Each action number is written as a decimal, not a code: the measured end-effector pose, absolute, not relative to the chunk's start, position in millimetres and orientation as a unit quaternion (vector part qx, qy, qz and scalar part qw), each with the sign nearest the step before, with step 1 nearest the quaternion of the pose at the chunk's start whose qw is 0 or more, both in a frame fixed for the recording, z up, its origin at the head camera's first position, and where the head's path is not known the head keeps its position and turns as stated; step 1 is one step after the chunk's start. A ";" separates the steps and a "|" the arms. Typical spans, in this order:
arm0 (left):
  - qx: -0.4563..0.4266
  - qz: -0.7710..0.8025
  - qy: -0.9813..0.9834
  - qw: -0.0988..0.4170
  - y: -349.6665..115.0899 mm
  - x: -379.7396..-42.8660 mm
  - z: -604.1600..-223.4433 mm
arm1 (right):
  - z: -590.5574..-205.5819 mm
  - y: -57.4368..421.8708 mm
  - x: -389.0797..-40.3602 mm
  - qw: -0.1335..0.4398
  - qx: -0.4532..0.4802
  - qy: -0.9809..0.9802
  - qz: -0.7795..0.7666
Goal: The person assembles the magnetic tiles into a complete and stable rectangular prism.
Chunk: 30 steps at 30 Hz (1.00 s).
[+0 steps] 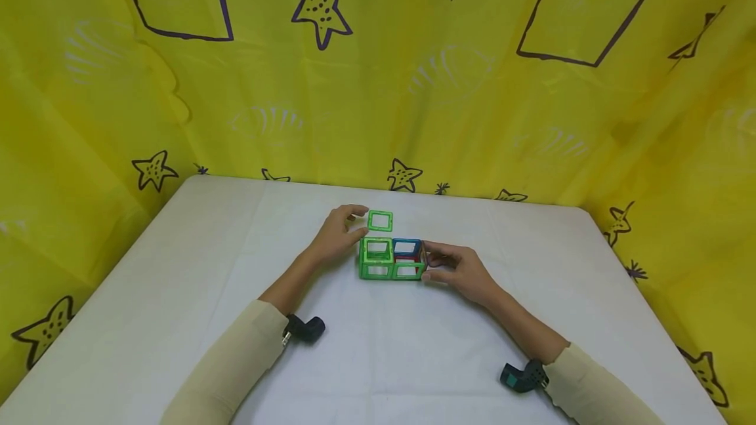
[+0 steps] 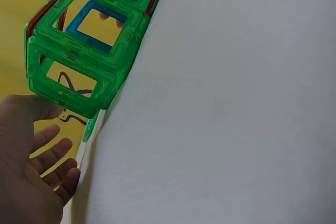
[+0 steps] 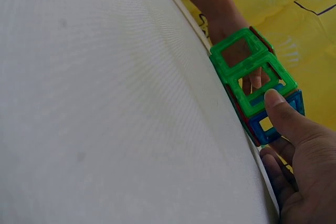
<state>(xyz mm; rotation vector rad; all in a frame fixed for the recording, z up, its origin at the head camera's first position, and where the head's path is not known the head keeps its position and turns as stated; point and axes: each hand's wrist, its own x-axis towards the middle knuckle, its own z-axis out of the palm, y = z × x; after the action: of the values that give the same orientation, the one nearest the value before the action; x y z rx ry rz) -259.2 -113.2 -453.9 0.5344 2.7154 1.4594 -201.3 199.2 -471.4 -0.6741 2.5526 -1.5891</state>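
A small block built of green, blue and red magnetic tiles stands on the table, two squares wide, with open-centred frames. Its left half has a green tile on top; the right half looks open above. My right hand grips the right end, its thumb on the green front and its fingers by the blue end tile. At the left end, my left hand has its thumb close to the block's corner and its other fingers loosely bent; whether the thumb touches cannot be told. A single green square tile lies just behind the block, near the left fingertips.
The white table runs back to a yellow curtain printed with stars and shells, which also closes in both sides. Small black wrist cameras are worn at both cuffs.
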 end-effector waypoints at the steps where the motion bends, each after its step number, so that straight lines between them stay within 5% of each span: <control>1: 0.170 0.464 0.870 0.008 -113.1 -260.7 -454.7 | -471.3 199.2 -201.4 0.031 -0.219 0.828 -0.516; 30: 0.183 0.346 0.920 0.026 -106.2 -292.9 -460.2 | -469.6 196.9 -199.9 0.029 -0.214 0.832 -0.511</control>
<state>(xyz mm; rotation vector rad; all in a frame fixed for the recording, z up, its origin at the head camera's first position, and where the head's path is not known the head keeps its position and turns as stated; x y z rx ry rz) -292.9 -106.2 -460.2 0.5671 2.8429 1.0709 -199.9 196.9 -469.6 -0.6615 2.5662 -1.5778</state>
